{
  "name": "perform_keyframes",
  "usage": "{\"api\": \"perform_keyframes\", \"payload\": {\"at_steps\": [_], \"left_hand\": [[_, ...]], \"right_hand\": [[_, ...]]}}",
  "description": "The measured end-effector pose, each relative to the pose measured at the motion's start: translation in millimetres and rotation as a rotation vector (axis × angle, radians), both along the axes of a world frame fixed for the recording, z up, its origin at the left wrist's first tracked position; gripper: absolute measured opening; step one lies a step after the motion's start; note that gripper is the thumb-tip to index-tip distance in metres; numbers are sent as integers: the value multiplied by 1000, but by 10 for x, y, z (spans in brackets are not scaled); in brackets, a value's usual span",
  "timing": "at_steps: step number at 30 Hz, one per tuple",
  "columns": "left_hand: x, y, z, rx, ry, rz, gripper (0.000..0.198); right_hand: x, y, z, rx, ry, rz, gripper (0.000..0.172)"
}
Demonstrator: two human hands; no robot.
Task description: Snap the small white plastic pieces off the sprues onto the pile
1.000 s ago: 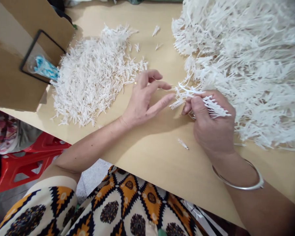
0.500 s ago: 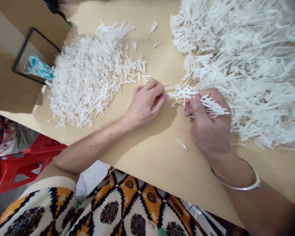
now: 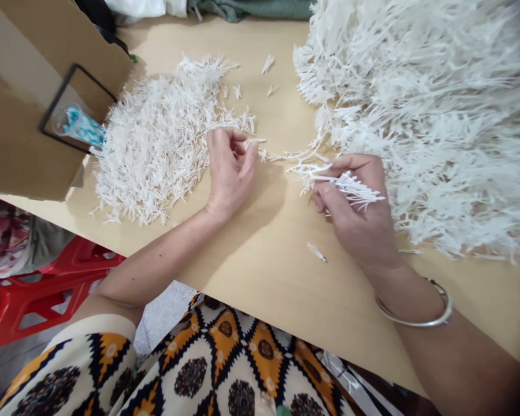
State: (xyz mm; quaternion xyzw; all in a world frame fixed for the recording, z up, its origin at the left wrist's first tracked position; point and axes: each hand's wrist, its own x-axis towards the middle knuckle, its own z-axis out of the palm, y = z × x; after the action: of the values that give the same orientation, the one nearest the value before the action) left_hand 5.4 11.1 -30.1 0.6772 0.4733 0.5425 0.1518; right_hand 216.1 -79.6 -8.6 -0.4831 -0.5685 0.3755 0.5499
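My right hand (image 3: 357, 211) is closed around a bunch of thin white branched plastic sprigs (image 3: 357, 189). Their ends fan out over the palm and also reach past the fingertips to the left. At the right edge of a pile of short white sprigs (image 3: 156, 133) is my left hand (image 3: 231, 170), thumb and fingers curled together. A bit of white shows at its fingertips; whether it is gripped or lies behind them I cannot tell. Loose strands trail between the hands toward a large heap of longer white branched strands (image 3: 437, 133) on the right.
A cardboard box (image 3: 21, 138) stands at the left, with a black wire frame and a clear blue-and-white item beside the pile. One loose sprig (image 3: 317, 252) lies on the table (image 3: 260, 254) near me. Red stools (image 3: 47, 300) are at the lower left. Cloth lies at the far edge.
My left hand has moved left, away from the sprigs in my right hand, to the short-sprig pile. The right hand keeps its bunch, fingers slightly looser. The view has tilted up a little.
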Motion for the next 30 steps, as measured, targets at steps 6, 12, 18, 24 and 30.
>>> {"api": "perform_keyframes", "payload": {"at_steps": [6,12,18,24,30], "left_hand": [[68,-165,246,180,128,-94,28],[174,-281,248,303,412,-478,39],[126,-287,259,158,436,-595,38],[137,-258,302,91,257,-683,22],[127,-237,283,-192,0,-647,25]], "right_hand": [[78,39,18,-79,-157,68,23],[66,70,121,-96,-396,116,12],[128,93,181,-143,-410,195,10],[124,68,275,-210,-491,284,17],[130,74,240,-193,-424,238,15]]}}
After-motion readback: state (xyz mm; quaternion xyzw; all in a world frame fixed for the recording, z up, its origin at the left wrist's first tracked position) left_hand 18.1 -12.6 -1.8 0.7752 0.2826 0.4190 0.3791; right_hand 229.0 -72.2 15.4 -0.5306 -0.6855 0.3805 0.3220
